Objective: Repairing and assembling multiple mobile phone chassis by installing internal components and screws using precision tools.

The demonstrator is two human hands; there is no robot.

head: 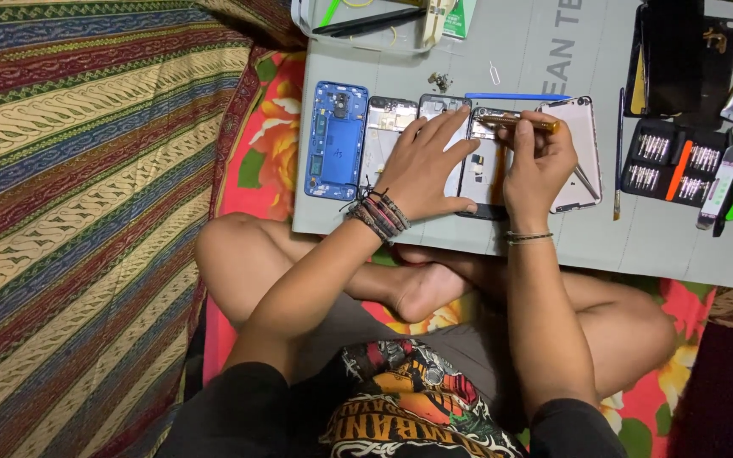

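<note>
Right hand (539, 164) around screwdriver (519, 123)

A flat grey work mat (519, 237) lies on a bright flowery cloth (252, 161). On the mat rest a blue phone frame (336, 140), an open phone (481, 165), a pink phone back (583, 148) and a black screwdriver-bit case (676, 161).

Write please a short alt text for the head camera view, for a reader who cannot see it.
A person sitting cross-legged works on an opened phone on a grey mat: the left hand presses it flat, the right hand holds a gold screwdriver to it. A blue phone frame and a bit set lie beside.
</note>
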